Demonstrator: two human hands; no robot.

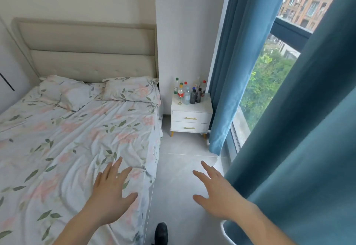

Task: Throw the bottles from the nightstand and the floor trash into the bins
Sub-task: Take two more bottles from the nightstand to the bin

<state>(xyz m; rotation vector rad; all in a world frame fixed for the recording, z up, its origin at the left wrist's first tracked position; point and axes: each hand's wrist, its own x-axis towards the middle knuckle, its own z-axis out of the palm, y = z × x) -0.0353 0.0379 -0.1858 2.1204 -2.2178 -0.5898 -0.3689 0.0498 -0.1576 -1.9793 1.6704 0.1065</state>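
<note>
Neither grip is holding anything: left hand (110,192) and right hand (215,192) are reaching forward, fingers spread. Bottles (189,92) are all standing clustered along the nightstand (190,117) top's back edge. No bins in view; judged nothing binned yet.

Bare forearms, no sleeves showing (one black shoe (161,232) below).

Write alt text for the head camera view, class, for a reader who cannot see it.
A person's open left hand and right hand reach forward along the tiled floor between a floral-sheeted bed and teal curtains. Ahead, a white two-drawer nightstand holds a cluster of capped plastic bottles. No bins are in view.
</note>
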